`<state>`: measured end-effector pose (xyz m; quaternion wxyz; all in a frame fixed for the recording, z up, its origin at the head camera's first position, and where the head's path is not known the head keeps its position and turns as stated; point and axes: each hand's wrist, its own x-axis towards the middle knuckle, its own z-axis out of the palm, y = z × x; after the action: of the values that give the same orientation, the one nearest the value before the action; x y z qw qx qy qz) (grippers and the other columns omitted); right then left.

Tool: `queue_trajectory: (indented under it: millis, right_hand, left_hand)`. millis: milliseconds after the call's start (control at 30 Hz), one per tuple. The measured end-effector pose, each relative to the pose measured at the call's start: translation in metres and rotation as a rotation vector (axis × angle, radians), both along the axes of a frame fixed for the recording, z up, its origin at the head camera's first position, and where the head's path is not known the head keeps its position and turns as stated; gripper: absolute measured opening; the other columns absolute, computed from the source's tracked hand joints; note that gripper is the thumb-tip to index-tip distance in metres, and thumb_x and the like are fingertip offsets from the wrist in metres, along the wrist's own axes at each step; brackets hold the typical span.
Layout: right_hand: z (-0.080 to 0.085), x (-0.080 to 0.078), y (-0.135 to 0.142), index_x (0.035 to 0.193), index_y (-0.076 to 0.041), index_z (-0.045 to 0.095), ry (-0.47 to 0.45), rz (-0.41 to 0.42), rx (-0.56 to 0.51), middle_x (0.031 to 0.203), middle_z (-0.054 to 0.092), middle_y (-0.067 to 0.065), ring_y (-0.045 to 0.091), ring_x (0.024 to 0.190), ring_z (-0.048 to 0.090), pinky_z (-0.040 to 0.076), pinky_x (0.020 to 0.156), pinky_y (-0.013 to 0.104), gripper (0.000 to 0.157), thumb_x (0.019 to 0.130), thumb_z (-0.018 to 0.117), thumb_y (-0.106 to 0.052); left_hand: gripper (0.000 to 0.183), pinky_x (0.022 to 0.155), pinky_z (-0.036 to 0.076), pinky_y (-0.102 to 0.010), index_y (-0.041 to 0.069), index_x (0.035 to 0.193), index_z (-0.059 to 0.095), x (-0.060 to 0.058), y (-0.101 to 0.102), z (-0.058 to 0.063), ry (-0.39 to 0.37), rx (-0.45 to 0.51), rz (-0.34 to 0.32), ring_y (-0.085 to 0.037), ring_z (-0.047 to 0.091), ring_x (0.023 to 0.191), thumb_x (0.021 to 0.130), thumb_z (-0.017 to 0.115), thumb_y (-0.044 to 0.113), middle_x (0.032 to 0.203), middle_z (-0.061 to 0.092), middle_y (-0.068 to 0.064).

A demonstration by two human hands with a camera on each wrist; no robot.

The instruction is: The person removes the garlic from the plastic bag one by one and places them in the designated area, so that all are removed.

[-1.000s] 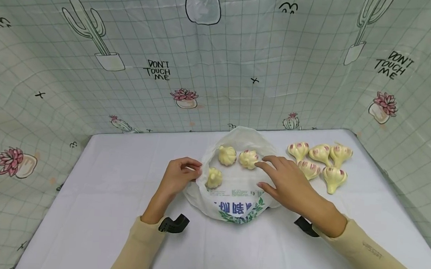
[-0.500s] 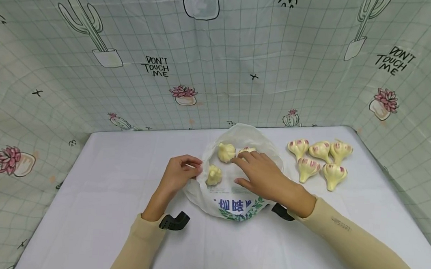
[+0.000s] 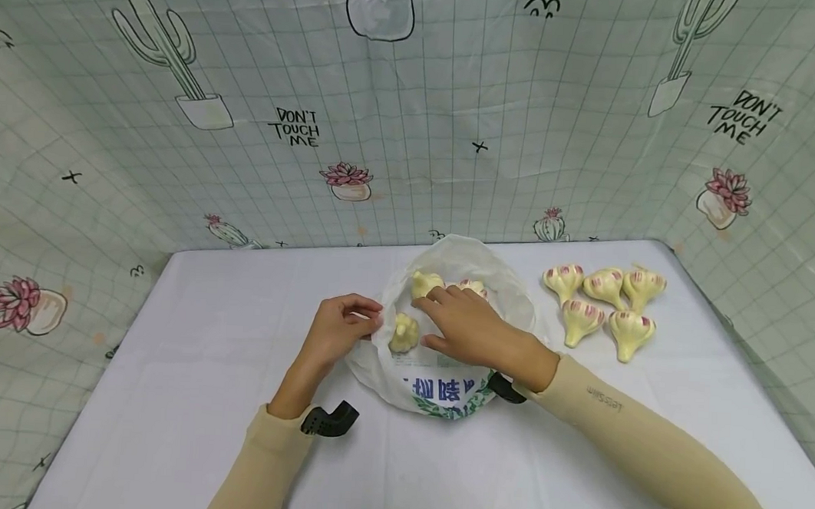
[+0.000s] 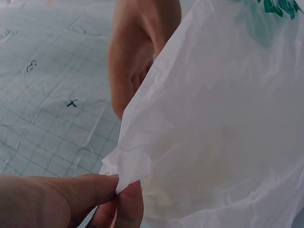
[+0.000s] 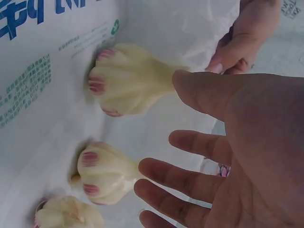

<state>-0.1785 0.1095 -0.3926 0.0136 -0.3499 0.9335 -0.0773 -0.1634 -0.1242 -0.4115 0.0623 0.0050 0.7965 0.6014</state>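
Note:
A white plastic bag [image 3: 383, 380] with blue and green print lies with its mouth open, and three garlic bulbs are inside. One bulb [image 3: 404, 333] sits near the left rim. Another bulb [image 3: 425, 283] and a third bulb [image 3: 476, 286] lie farther back, partly behind my right hand. My left hand [image 3: 334, 329] pinches the bag's left rim between thumb and fingers, plain in the left wrist view at the bag edge [image 4: 133, 166]. My right hand [image 3: 469, 327] is over the bag's mouth, fingers spread and holding nothing. In the right wrist view its thumb [image 5: 199, 92] overlaps a bulb's stem [image 5: 128, 80].
Several more garlic bulbs [image 3: 582, 319] lie in two rows on the white-covered table [image 3: 239, 292], right of the bag. A patterned cloth [image 3: 415, 116] hangs behind the table and along its sides.
My right hand has moved left across the bag's mouth, from its right side to over the bulbs within. My left hand has kept its pinch on the rim.

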Motion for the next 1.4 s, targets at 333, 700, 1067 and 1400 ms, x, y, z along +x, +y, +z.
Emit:
queue_trajectory:
  millis: [333, 700, 1067, 1400]
  right_hand:
    - [-0.009, -0.004, -0.016, 0.140, -0.008, 0.064, -0.011, 0.052, 0.018, 0.129, 0.067, 0.013, 0.032, 0.113, 0.064, 0.055, 0.094, 0.045, 0.053, 0.096, 0.080, -0.031]
    - [-0.015, -0.004, -0.016, 0.139, -0.009, 0.066, -0.081, 0.060, -0.034, 0.127, 0.069, 0.012, 0.032, 0.114, 0.066, 0.055, 0.097, 0.051, 0.048, 0.105, 0.065, -0.043]
    - [-0.014, 0.000, -0.017, 0.119, -0.007, 0.063, -0.104, 0.074, -0.126, 0.103, 0.070, 0.006, 0.022, 0.087, 0.065, 0.056, 0.073, 0.041, 0.029, 0.106, 0.067, -0.033]
    - [-0.014, 0.006, -0.012, 0.141, -0.009, 0.055, -0.171, 0.079, -0.096, 0.125, 0.068, 0.008, 0.028, 0.110, 0.066, 0.058, 0.088, 0.047, 0.066, 0.086, 0.088, -0.022]
  left_hand:
    - [0.016, 0.070, 0.058, -0.020, -0.010, 0.112, 0.072, 0.000, -0.002, -0.001, 0.003, 0.020, -0.008, -0.007, 0.066, 0.074, 0.096, 0.071, -0.006, 0.101, 0.069, -0.016]
    - [0.017, 0.070, 0.058, -0.020, -0.010, 0.112, 0.073, 0.000, -0.002, 0.001, 0.004, 0.024, 0.002, -0.007, 0.066, 0.074, 0.096, 0.072, -0.005, 0.101, 0.069, -0.015]
    - [0.017, 0.069, 0.057, -0.020, -0.010, 0.112, 0.073, 0.001, -0.004, 0.002, 0.009, 0.014, 0.013, -0.007, 0.066, 0.075, 0.096, 0.072, -0.005, 0.102, 0.069, -0.017]
    - [0.015, 0.069, 0.059, -0.021, -0.009, 0.110, 0.073, 0.003, -0.004, 0.001, 0.021, 0.014, 0.025, -0.009, 0.067, 0.075, 0.095, 0.072, -0.007, 0.100, 0.069, -0.017]
